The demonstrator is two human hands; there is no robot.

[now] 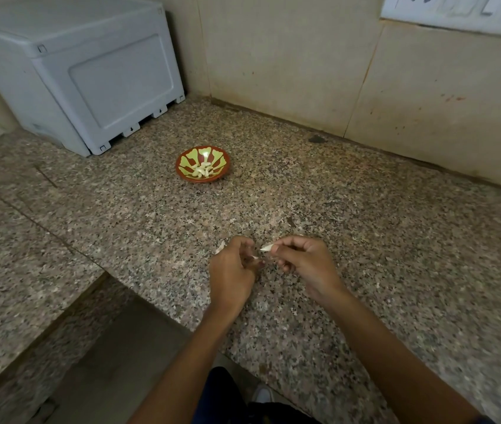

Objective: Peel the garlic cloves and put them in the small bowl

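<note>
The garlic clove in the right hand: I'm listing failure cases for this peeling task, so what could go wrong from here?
The right hand pinches the garlic clove only by its end, so it might slip onto the counter. The small bowl sits well away from both hands, so the clove could drop in transit. The left hand holds a skin scrap that might follow the clove in.

Both forearms bare, no sleeves, watch or rings showing; dark blue trousers (218, 396) and a pale shoe (263, 394) below.
</note>
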